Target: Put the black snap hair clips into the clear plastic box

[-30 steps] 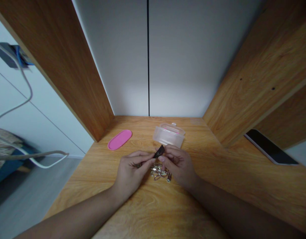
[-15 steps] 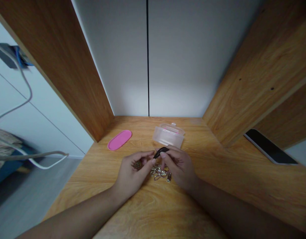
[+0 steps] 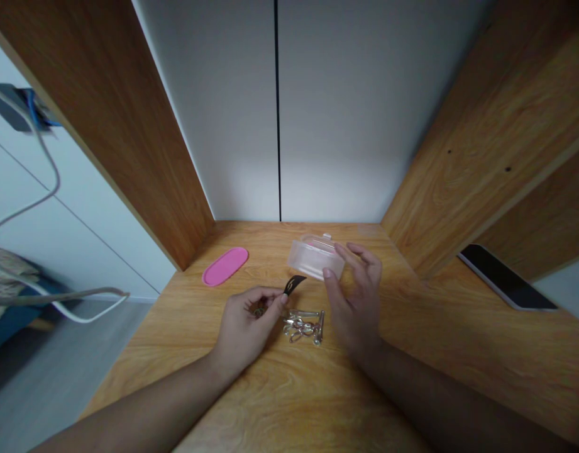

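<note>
My left hand [image 3: 246, 321] pinches a short black strap [image 3: 295, 284] between thumb and finger. The strap carries a small light mark, and its free end points up and to the right. A bronze-coloured round piece [image 3: 258, 311] shows partly inside the curled fingers of the same hand. My right hand [image 3: 358, 302] is open, fingers apart, at the right side of a clear plastic box [image 3: 315, 259]; I cannot tell whether the fingertips touch it. Between the hands lies a small heap of shiny metal clasps and pins [image 3: 303, 326] on the wooden tabletop [image 3: 280, 402].
A pink oval lid or tray [image 3: 226, 266] lies to the left of the box. At the far right rests a dark flat device [image 3: 506, 277]. Wooden panels [image 3: 459, 176] flank the table, with a white back panel [image 3: 327, 126] behind. Cables [image 3: 53, 167] hang at left.
My right hand has let go of the black strap and moved right and up to the clear box, its fingers spreading. My left hand keeps the strap, uncovering the metal heap more.
</note>
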Available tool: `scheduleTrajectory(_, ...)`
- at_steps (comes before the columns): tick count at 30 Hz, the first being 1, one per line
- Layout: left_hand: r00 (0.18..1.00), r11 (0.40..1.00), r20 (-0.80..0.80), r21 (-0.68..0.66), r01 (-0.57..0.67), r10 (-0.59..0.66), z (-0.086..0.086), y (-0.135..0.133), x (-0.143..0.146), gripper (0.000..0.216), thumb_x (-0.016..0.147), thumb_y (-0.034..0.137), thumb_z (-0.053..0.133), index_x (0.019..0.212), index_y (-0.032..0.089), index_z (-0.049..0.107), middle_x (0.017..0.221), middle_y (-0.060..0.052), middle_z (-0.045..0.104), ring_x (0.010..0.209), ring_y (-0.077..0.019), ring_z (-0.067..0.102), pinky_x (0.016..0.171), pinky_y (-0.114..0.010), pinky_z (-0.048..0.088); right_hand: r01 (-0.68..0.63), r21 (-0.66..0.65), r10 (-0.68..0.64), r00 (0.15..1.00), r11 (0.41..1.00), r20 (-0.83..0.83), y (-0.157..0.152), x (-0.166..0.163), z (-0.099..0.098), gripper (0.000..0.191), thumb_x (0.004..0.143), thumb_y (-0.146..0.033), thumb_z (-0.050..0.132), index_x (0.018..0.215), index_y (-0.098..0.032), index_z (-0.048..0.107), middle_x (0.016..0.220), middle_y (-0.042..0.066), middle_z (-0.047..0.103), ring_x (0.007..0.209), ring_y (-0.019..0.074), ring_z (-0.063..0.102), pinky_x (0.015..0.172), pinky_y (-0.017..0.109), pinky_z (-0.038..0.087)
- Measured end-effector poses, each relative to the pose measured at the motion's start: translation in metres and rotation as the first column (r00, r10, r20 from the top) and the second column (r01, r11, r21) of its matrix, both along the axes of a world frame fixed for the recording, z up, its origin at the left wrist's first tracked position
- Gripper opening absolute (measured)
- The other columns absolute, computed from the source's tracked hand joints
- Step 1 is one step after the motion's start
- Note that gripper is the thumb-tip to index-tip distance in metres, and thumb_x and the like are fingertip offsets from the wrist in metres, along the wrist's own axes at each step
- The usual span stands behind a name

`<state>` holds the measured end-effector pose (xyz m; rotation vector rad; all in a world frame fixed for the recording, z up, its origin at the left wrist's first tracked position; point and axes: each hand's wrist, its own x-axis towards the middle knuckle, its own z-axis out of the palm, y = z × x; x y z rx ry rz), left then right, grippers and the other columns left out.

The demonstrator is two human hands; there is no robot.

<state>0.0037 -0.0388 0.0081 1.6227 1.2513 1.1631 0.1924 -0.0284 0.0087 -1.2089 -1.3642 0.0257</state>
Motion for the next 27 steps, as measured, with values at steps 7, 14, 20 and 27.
scheduleTrajectory(7,0.997,0.998,0.047,0.017,-0.067,0.066,-0.003,0.010,-0.005,0.024,0.088,0.037,0.063,0.085,0.015,0.070,0.078,-0.004,0.072,0.072,-0.0131,0.064,0.069,-0.022,0.049,0.042,-0.279,-0.073,0.992,0.959,-0.100,0.020,0.005,-0.020,0.042,0.083,-0.033,0.065,0.122,-0.017,0.060,0.138,0.016,0.039,0.137,0.0297,0.035,0.118,0.051,0.027)
scheduleTrajectory(14,0.985,0.985,0.012,-0.004,-0.171,0.171,-0.005,0.021,-0.009,0.028,0.086,0.040,0.066,0.091,0.014,0.074,0.078,-0.004,0.074,0.065,-0.0139,0.065,0.062,-0.024,0.051,-0.104,-0.254,0.090,0.994,0.962,-0.066,0.015,0.000,-0.022,0.018,0.080,-0.021,0.063,0.098,-0.022,0.061,0.134,0.011,0.045,0.133,0.0268,0.043,0.117,0.049,0.029)
scheduleTrajectory(20,0.977,0.977,-0.026,0.024,-0.211,0.212,-0.004,0.026,-0.011,0.027,0.082,0.040,0.070,0.094,0.018,0.079,0.090,-0.006,0.078,0.076,-0.0181,0.071,0.070,-0.028,0.056,-0.200,-0.273,0.202,0.979,0.941,-0.023,0.012,-0.002,-0.019,0.016,0.077,-0.013,0.064,0.089,-0.024,0.064,0.134,0.009,0.049,0.132,0.0274,0.046,0.114,0.051,0.032)
scheduleTrajectory(27,0.975,0.974,0.012,0.042,-0.221,0.221,-0.008,0.032,-0.014,0.029,0.083,0.041,0.070,0.098,0.018,0.078,0.095,-0.007,0.078,0.085,-0.0207,0.072,0.083,-0.034,0.056,-0.205,-0.266,0.207,0.978,0.942,-0.022,0.011,-0.002,-0.018,0.017,0.076,-0.011,0.065,0.088,-0.024,0.064,0.134,0.009,0.049,0.131,0.0283,0.047,0.113,0.053,0.034)
